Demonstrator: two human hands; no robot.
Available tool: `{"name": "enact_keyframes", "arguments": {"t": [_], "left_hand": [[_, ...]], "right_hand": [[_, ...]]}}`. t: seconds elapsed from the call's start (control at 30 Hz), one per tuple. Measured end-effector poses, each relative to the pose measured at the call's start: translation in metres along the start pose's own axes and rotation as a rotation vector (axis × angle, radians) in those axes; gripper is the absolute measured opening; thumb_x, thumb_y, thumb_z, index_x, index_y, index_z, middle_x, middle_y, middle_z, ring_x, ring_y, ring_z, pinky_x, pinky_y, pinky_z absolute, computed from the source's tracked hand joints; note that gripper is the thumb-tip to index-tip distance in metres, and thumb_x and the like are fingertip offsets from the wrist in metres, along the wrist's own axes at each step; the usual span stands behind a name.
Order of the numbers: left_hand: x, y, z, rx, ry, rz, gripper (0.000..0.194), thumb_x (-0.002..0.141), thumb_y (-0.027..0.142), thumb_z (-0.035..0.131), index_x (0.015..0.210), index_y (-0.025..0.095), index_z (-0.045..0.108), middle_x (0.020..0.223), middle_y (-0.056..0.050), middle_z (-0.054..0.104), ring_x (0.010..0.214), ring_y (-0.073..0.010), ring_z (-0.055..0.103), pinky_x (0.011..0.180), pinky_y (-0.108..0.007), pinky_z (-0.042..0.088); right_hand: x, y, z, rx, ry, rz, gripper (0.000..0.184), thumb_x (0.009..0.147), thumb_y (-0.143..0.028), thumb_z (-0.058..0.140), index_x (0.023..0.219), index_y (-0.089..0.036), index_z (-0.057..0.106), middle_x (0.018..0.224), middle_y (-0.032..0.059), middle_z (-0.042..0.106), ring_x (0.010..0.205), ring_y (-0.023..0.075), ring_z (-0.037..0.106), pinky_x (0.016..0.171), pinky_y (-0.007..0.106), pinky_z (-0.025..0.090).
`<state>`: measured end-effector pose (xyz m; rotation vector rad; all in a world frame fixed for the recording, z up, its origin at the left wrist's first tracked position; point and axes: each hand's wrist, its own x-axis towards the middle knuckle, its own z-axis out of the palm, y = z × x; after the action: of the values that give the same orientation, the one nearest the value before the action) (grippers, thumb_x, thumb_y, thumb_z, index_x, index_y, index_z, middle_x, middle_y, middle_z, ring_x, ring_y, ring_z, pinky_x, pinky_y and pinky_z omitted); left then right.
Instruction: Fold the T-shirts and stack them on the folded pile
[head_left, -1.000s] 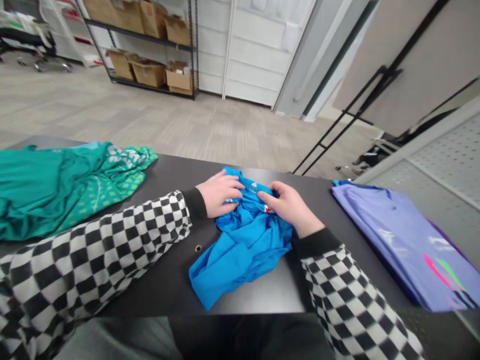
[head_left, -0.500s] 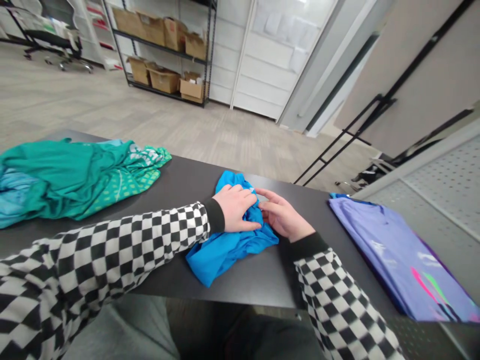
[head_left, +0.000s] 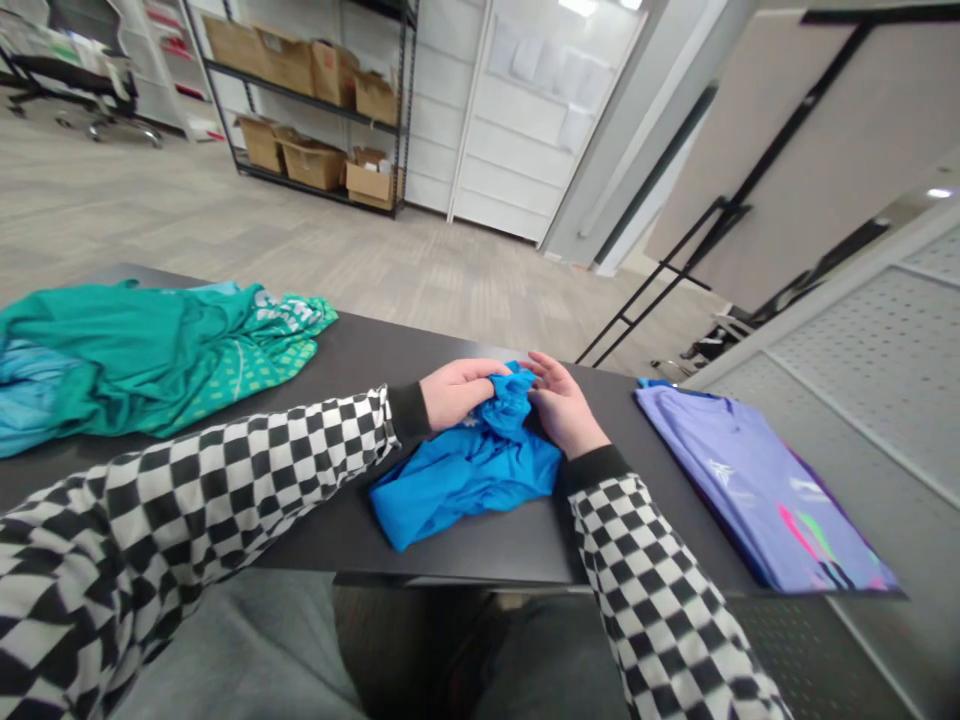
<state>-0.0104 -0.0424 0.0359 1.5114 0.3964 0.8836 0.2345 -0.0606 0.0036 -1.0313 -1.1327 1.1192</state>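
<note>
1. The blue cloth (head_left: 465, 485) lies crumpled on the dark surface (head_left: 390, 365), between the 2 hands, its far end bunched and raised.
2. Its long axis looks slanted: from the bunched far end back toward the body and leftward, to a flat, smooth corner. That corner lies just beside the left sleeve (head_left: 270, 475), so the left arm is the nearer to it.
3. The left hand (head_left: 452, 394) is at the left side of the blue cloth's bunched end, thumb and fingers closed on a fold.
4. The right hand (head_left: 566, 412) meets the same end from the right. Its fingers are part curled and spread apart, touching the bunch; whether they pinch any fabric, I cannot tell.
5. Left of the blue cloth, well apart, lies a rumpled green cloth (head_left: 157, 350); to its right, also well apart, a flat purple shirt (head_left: 750, 480) with other fabric showing at its edges.
6. Hard to make out: the right thumb, the fingertips within the blue cloth's folds, and a small white mark near the left hand. The green cloth is cut off at the frame's left edge.
</note>
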Motion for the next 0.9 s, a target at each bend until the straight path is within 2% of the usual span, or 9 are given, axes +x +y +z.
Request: {"name": "enact_keyframes", "arguments": {"t": [0.1,0.17,0.3,0.4,0.5,0.57,0.73,0.83,0.9], "left_hand": [[0.002,0.02,0.009,-0.369,0.048,-0.098,0.025,0.079,0.023,0.071,0.102,0.016,0.079,0.089,-0.004,0.078,0.079,-0.0193,0.073,0.078,-0.031,0.061],[0.009,0.023,-0.001,-0.466,0.123,-0.099,0.029,0.073,0.017,0.068,0.1,0.016,0.079,0.09,-0.005,0.078,0.08,-0.0198,0.074,0.077,-0.031,0.063],[0.021,0.007,-0.048,-0.445,0.438,-0.151,0.03,0.071,0.013,0.066,0.099,0.019,0.076,0.081,-0.002,0.075,0.071,-0.0198,0.073,0.07,-0.033,0.065],[0.021,-0.008,-0.077,-0.401,0.663,-0.299,0.014,0.086,0.024,0.074,0.099,0.02,0.071,0.079,-0.003,0.075,0.069,-0.0221,0.074,0.072,-0.038,0.067],[0.014,-0.018,-0.081,-0.376,0.516,-0.355,0.032,0.087,0.038,0.088,0.107,0.02,0.071,0.094,-0.009,0.081,0.084,-0.0265,0.08,0.083,-0.042,0.068],[0.011,-0.023,-0.074,-0.326,0.447,-0.308,0.038,0.079,0.026,0.094,0.109,0.018,0.073,0.1,-0.01,0.083,0.088,-0.0254,0.081,0.087,-0.04,0.068],[0.017,-0.017,-0.064,-0.314,0.609,-0.161,0.029,0.077,0.012,0.077,0.106,0.016,0.077,0.095,-0.007,0.082,0.084,-0.0223,0.08,0.089,-0.041,0.068],[0.021,-0.002,-0.074,-0.346,0.689,-0.053,0.035,0.073,0.01,0.067,0.105,0.017,0.077,0.091,-0.004,0.081,0.086,-0.0222,0.08,0.091,-0.041,0.069],[0.021,0.005,-0.086,-0.326,0.66,0.016,0.039,0.07,0.01,0.064,0.106,0.017,0.078,0.093,-0.004,0.081,0.089,-0.0222,0.079,0.093,-0.041,0.068]], "right_hand": [[-0.012,-0.002,0.004,-0.152,-0.175,0.077,0.049,0.07,-0.028,0.099,0.116,-0.028,0.083,0.124,0.0038,0.085,0.115,0.0307,0.078,0.103,0.044,0.064],[-0.017,-0.003,0.007,-0.161,-0.224,0.113,0.035,0.074,-0.034,0.098,0.105,-0.025,0.085,0.113,0.0049,0.087,0.113,0.033,0.079,0.105,0.047,0.063],[-0.016,-0.003,0.006,0.006,-0.048,0.046,0.03,0.075,-0.036,0.094,0.101,-0.027,0.083,0.098,0.0006,0.086,0.098,0.0269,0.08,0.097,0.042,0.064],[-0.013,-0.007,0.002,0.101,0.063,0.036,0.03,0.078,-0.043,0.094,0.1,-0.028,0.08,0.091,-0.0004,0.083,0.088,0.0244,0.078,0.088,0.041,0.065],[-0.014,-0.013,0.0,0.154,0.07,0.047,0.029,0.082,-0.045,0.093,0.099,-0.028,0.077,0.09,-0.0005,0.081,0.086,0.0241,0.077,0.081,0.04,0.065],[-0.015,-0.016,-0.001,0.18,0.03,0.071,0.026,0.085,-0.044,0.092,0.1,-0.028,0.078,0.093,0.0,0.082,0.087,0.0238,0.077,0.081,0.04,0.065],[-0.013,-0.026,-0.013,0.195,0.036,0.03,0.017,0.087,-0.038,0.084,0.101,-0.028,0.08,0.104,-0.0001,0.085,0.097,0.0221,0.079,0.092,0.036,0.065],[-0.012,-0.034,-0.025,0.249,0.113,0.0,0.018,0.085,-0.033,0.078,0.102,-0.029,0.08,0.111,-0.0005,0.085,0.107,0.0218,0.079,0.096,0.035,0.065],[-0.012,-0.037,-0.03,0.298,0.128,-0.006,0.018,0.085,-0.033,0.076,0.102,-0.03,0.079,0.115,-0.0002,0.085,0.111,0.0223,0.079,0.097,0.036,0.065]]}}
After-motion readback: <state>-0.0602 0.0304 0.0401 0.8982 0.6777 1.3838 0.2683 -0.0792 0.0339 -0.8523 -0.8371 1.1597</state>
